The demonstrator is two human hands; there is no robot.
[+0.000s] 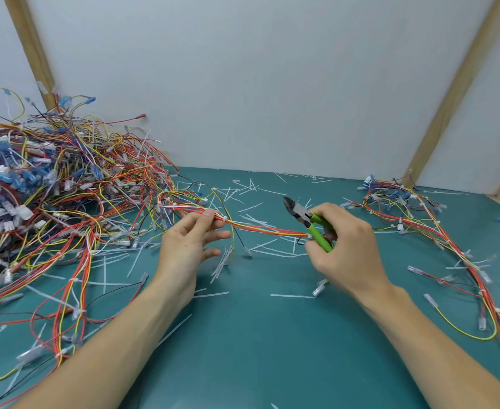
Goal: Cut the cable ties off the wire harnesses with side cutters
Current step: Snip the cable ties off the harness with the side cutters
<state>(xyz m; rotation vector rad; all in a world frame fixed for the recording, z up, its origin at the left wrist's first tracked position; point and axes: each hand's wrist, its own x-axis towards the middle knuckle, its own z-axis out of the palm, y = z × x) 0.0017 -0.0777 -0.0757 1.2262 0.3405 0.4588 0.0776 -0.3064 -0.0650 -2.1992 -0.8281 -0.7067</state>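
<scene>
My left hand (188, 243) pinches a red-and-yellow wire harness (260, 229) above the green bench (257, 335); my right hand's (343, 246) fingers curl around green-handled side cutters (309, 221), also holding the harness end.

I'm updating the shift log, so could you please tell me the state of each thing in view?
Left hand: pinches the harness.
Right hand: grips the side cutters.
Side cutters: lifted, not on a tie.
Harness: stretched between both hands.
Harness pile: tangled, ties on.
Cut ties: scattered loose.
</scene>
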